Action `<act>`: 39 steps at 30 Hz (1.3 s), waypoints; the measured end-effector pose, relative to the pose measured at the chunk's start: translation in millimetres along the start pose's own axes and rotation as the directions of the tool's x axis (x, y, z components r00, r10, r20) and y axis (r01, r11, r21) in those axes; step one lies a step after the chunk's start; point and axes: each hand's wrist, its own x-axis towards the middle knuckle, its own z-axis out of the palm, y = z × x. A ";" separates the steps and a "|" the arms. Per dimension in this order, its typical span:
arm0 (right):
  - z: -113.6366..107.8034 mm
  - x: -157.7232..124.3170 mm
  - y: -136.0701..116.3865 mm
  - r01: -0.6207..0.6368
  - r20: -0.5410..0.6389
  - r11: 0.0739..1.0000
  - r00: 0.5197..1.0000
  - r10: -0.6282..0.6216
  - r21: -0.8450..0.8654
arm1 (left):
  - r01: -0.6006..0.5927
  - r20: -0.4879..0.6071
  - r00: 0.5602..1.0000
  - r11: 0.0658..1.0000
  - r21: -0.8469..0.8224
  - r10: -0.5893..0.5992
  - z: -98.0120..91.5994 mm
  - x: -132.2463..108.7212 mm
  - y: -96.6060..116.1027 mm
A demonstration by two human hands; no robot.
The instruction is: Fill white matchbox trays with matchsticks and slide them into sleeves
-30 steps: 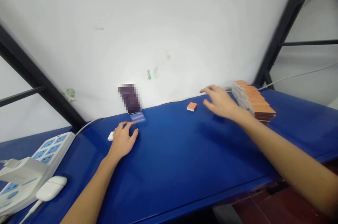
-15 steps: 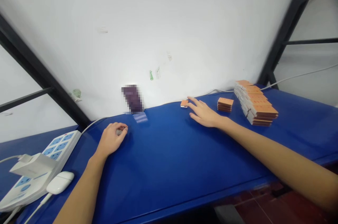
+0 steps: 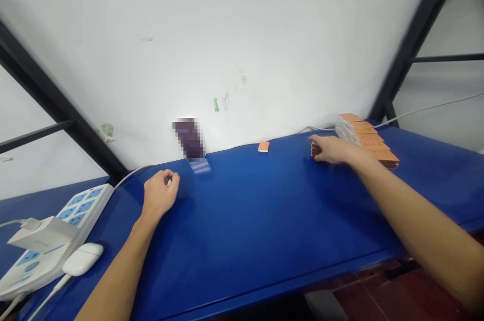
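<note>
My right hand (image 3: 330, 149) is over the small stack of matchboxes (image 3: 314, 149), its thumb and fingers on either side of the top; most of the stack is hidden beneath it. One matchbox (image 3: 263, 146) with an orange top lies alone near the wall, apart from both hands. To the right of my right hand, rows of stacked matchboxes (image 3: 368, 134) are partly covered by the wrist. My left hand (image 3: 161, 192) rests on the blue table (image 3: 242, 225) with its fingers curled to the thumb; a small pale patch shows inside the curl, too small to name.
A phone-like dark, blurred rectangle (image 3: 189, 138) leans on the white wall (image 3: 283, 49). At left lie a power strip (image 3: 85, 210) with a plugged-in white charger (image 3: 43, 235) and a white earbud case (image 3: 83, 259) on a cable. Black metal posts (image 3: 408, 44) flank the table.
My right hand has left the single matchbox and moved right onto the small stack, its spread fingers closing. My left hand stays curled in nearly the same place.
</note>
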 end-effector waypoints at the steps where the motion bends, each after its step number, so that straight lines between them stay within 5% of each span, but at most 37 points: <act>1: -0.1 0.6 -0.7 0.018 0.051 1.000 0.999 -0.018 -0.005 | -0.004 -0.007 1.000 0.999 -0.039 0.004 1.0 -2.0 4.6; 4: -1.9 -0.5 -10.8 0.071 0.141 0.997 0.988 -0.066 -0.024 | -0.027 -0.066 0.998 0.983 -0.182 0.015 4.9 -8.2 17.6; 10: -3.0 -11.5 -43.7 0.356 0.067 0.926 0.928 -0.366 0.123 | -0.109 -0.056 0.994 0.944 -0.313 0.096 11.4 -16.3 41.4; 17: -1.0 -56.4 -116.6 0.717 -0.025 0.658 0.680 -0.732 0.229 | -0.115 0.000 0.992 0.934 -0.338 0.123 13.1 -24.1 52.2; 22: -2.8 -88.7 -148.2 0.857 -0.093 0.499 0.511 -0.854 0.128 | -0.170 0.000 0.984 0.942 -0.288 0.178 16.7 -25.3 55.0; 32: -3.3 -89.5 -148.7 0.908 -0.219 0.409 0.419 -0.881 0.092 | -0.131 0.072 0.985 0.950 -0.284 0.157 26.2 -25.0 58.5; 39: 1.4 -85.8 -147.7 0.910 -0.242 0.393 0.415 -0.877 0.133 | -0.074 0.071 0.992 0.941 -0.330 0.103 30.3 -28.4 59.9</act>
